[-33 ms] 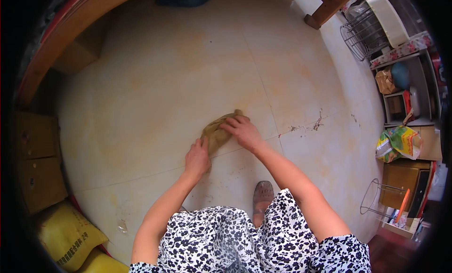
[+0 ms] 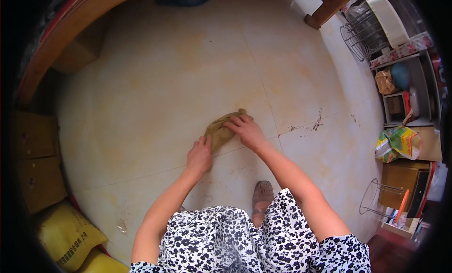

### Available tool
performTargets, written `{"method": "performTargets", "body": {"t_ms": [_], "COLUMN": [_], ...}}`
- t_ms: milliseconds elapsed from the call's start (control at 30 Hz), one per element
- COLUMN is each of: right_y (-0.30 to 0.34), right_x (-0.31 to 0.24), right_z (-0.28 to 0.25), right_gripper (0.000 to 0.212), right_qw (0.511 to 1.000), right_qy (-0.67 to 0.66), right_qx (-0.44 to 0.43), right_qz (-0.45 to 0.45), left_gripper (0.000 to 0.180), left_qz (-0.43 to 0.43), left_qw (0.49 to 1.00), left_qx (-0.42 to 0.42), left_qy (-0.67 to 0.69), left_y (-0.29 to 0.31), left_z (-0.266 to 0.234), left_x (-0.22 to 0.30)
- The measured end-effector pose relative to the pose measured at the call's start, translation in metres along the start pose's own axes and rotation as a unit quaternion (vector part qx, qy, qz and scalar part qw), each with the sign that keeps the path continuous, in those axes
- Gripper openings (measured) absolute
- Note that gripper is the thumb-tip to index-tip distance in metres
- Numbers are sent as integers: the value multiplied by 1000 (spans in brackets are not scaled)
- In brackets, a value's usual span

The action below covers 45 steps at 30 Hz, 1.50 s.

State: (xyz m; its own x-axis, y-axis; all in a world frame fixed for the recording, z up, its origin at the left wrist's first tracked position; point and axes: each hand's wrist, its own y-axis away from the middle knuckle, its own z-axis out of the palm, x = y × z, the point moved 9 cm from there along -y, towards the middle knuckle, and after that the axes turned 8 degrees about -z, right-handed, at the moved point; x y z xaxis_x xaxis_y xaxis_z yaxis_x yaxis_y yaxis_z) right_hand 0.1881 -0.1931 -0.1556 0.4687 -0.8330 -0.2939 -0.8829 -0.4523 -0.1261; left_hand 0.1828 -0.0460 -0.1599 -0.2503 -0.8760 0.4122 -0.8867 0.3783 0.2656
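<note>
A crumpled olive-brown cloth (image 2: 219, 136) lies bunched on the pale tiled floor (image 2: 165, 84) in front of me. My left hand (image 2: 200, 154) grips its near left end, the fingers closed on the fabric. At the far right end, my right hand (image 2: 246, 131) presses down with its fingers curled over the folds. Some fingertips are hidden by the cloth. Right of my right hand, dark crumbs of dirt (image 2: 316, 126) lie along a tile joint. My shoe (image 2: 262, 192) stands on the floor between my forearms.
Cardboard boxes (image 2: 40, 136) and yellow sacks (image 2: 70, 237) line the left side. Along the right are shelves (image 2: 416, 99), a colourful plastic bag (image 2: 398, 143), a wire rack (image 2: 365, 35) and a round wire stand (image 2: 369, 197). A wooden leg (image 2: 325, 12) stands at the far right.
Both hands and the cloth have shifted slightly to the right along the floor. My grip looks the same.
</note>
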Motion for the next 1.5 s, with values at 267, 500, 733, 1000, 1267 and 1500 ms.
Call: {"method": "performTargets", "body": {"t_ms": [267, 500, 733, 1000, 1267, 1500], "right_y": [84, 121, 45, 40, 113, 144], "right_x": [6, -31, -15, 10, 11, 24], "right_z": [-16, -4, -37, -26, -14, 9], "right_gripper": [49, 46, 43, 52, 58, 67], "right_qw": [995, 989, 999, 999, 985, 979], "right_qy": [0, -68, -19, -11, 25, -67], "right_qx": [-17, -87, -18, 12, -55, -105], "right_qz": [98, 98, 29, 46, 159, 162], "left_gripper": [67, 60, 54, 60, 73, 72], "left_qz": [187, 104, 56, 77, 192, 185], "left_qw": [974, 955, 981, 995, 962, 967], "left_qx": [-36, -275, -139, -66, -191, -159], "left_qy": [-126, 41, 126, -4, -45, -67], "left_y": [20, 72, 34, 9, 55, 52], "left_z": [42, 69, 18, 8, 54, 78], "left_x": [47, 30, 10, 26, 67, 44]}}
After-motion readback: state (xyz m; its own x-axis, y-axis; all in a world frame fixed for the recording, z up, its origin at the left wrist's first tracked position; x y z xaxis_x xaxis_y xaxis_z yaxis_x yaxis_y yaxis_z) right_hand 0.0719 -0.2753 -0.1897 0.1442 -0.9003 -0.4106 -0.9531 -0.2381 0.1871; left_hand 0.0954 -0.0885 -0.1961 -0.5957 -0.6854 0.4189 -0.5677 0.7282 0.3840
